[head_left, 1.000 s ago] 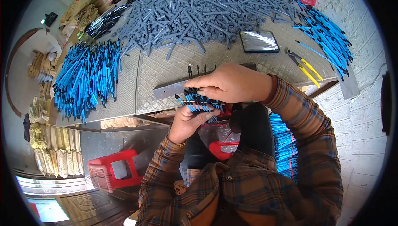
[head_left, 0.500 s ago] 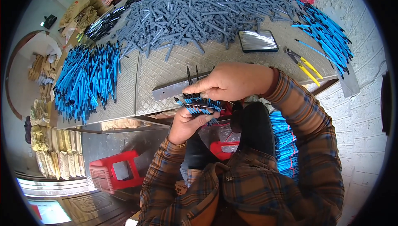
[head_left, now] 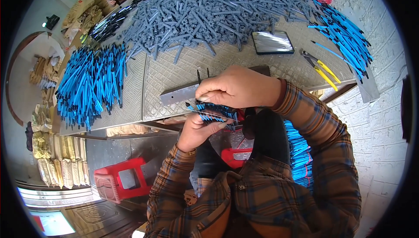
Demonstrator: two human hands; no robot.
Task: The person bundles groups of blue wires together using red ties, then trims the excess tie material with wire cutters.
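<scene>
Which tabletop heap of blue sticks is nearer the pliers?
The right heap, by the wall; the pliers lie close to it, while the left heap is across the table.

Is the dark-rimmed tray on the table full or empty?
Not empty: thin silvery pieces cover nearly all of the tray. Whether they fill it to the brim, I cannot tell.

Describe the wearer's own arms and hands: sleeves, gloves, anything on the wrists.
Left hand and right hand: both bare, no gloves. Left sleeve and right sleeve: long, brown plaid with dark, blue-grey and orange-tan lines. A thin gold-toned band shows at the left wrist; a plain reddish-brown cuff edge at the right.
</scene>
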